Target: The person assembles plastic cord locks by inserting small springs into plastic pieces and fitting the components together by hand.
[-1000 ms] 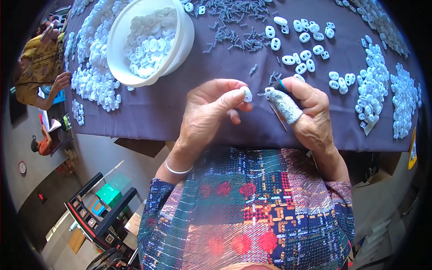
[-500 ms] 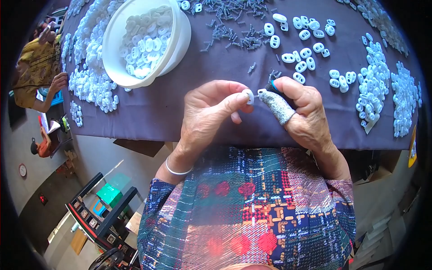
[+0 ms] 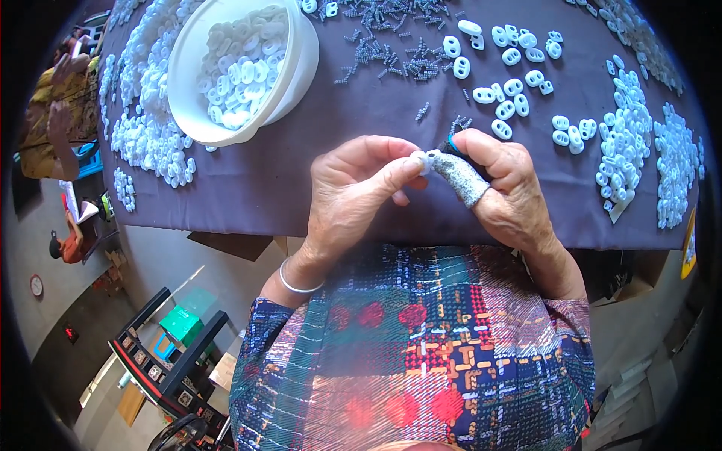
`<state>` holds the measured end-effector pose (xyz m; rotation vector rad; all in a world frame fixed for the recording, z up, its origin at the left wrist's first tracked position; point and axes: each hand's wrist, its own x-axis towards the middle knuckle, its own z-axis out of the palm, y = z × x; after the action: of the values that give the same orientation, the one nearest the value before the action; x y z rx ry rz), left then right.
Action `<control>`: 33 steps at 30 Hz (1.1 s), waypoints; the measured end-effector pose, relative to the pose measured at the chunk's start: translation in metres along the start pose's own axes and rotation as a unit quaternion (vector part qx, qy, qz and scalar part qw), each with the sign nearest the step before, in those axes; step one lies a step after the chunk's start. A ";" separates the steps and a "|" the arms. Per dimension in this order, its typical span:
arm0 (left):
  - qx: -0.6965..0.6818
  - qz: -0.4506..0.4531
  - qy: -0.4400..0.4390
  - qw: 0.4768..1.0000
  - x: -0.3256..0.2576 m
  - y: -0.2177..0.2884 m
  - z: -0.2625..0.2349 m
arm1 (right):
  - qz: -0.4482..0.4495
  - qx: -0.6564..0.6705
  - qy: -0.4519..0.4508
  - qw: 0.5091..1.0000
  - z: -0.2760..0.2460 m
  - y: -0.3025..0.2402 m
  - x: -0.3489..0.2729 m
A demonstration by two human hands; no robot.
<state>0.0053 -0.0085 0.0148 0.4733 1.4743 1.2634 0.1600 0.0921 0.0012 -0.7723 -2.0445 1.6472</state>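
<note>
My left hand [image 3: 353, 184] pinches a small white oval cord lock shell [image 3: 425, 161] between thumb and fingertips, largely hidden by them. My right hand [image 3: 515, 180] meets it from the other side, closed on a small white cord lock insert [image 3: 434, 154] with a hole at its end. The two parts touch, and no spring shows between them now. A speckled grey cloth sleeve [image 3: 462, 179] covers my right thumb. A dark cover with a teal band is on a right finger. A few metal springs [image 3: 462, 122] lie just beyond my right fingers.
A white tub [image 3: 298, 83] of oval shells stands at the far left beside a large heap of white shells [image 3: 154, 146]. Loose springs [image 3: 391, 56] lie at the back. Paired white cord locks [image 3: 513, 105] and more heaps of small white parts [image 3: 623, 143] spread to the right.
The shell in my left hand has moved right, against the insert in my right hand. The spring visible between them earlier is now hidden. A person at the far left has moved their arms.
</note>
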 end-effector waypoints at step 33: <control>0.023 0.042 0.038 0.998 -0.002 -0.008 0.009 | 0.038 0.058 -0.043 0.997 -0.001 0.010 0.003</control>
<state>0.0171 -0.0088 0.0099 0.5281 1.5641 1.3292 0.1602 0.0957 -0.0082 -0.7601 -1.9784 1.8528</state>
